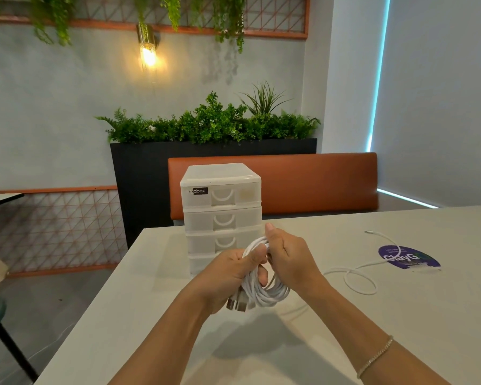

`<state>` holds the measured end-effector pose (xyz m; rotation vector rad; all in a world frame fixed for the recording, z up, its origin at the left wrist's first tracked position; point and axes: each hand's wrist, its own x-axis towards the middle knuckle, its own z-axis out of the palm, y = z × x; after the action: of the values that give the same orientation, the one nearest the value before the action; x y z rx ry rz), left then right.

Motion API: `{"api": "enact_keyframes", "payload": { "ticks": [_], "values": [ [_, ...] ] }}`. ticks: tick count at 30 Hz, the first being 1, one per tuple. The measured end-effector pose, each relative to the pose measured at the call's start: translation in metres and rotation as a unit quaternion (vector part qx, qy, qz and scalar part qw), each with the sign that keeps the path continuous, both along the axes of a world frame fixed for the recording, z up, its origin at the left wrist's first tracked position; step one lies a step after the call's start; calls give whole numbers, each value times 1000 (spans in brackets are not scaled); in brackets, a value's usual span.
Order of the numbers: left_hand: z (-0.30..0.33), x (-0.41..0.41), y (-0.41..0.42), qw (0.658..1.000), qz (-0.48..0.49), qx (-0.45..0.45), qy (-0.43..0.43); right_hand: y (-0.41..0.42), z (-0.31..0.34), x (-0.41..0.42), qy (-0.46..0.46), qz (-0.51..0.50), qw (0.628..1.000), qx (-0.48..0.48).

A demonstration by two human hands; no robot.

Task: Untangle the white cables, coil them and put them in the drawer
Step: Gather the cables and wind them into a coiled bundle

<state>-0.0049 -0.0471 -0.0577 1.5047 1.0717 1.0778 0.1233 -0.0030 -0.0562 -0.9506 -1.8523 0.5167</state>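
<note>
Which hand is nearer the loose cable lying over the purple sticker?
Right. The right hand grips the coil on the side facing the loose cable; the left hand holds the coil's far side, farther from it.

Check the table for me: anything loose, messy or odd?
One white cable lies loose on the table, uncoiled, trailing over a purple sticker. Both hands hold the coiled bundle. All drawers look shut.

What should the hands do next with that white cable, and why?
Probably keep winding. Both hands, left hand and right hand, hold the coil, but a loose tail trails across the table. The drawer unit looks closed, so storing comes later.
</note>
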Motion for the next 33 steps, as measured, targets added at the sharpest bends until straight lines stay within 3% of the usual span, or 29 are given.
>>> {"api": "enact_keyframes", "payload": {
  "ticks": [3,6,10,13,17,20,24,28,33],
  "values": [
    [5,-3,-3,1000,-7,-17,-18,-2,-1,-2,-5,-1,1000,22],
    [8,-3,-7,988,-15,-75,-136,-3,0,-5,-20,-6,999,38],
    [6,9,-1,974,69,-95,-194,-1,-2,-12,-26,-33,996,80],
    [6,15,0,969,132,-95,-184,-1,-5,-14,-49,-36,996,72],
    [7,11,2,967,158,-97,-177,-4,4,-8,-51,-8,998,-31],
    [10,3,4,960,181,-99,-187,0,17,10,-110,-34,986,-124],
    [8,-3,7,961,224,-103,-123,6,29,36,-168,-54,959,-220],
    [4,-1,10,964,242,-99,-55,3,51,56,-220,-13,961,-167],
    [3,5,8,970,221,-99,9,-3,75,69,-167,33,981,-89]
  ]
}}
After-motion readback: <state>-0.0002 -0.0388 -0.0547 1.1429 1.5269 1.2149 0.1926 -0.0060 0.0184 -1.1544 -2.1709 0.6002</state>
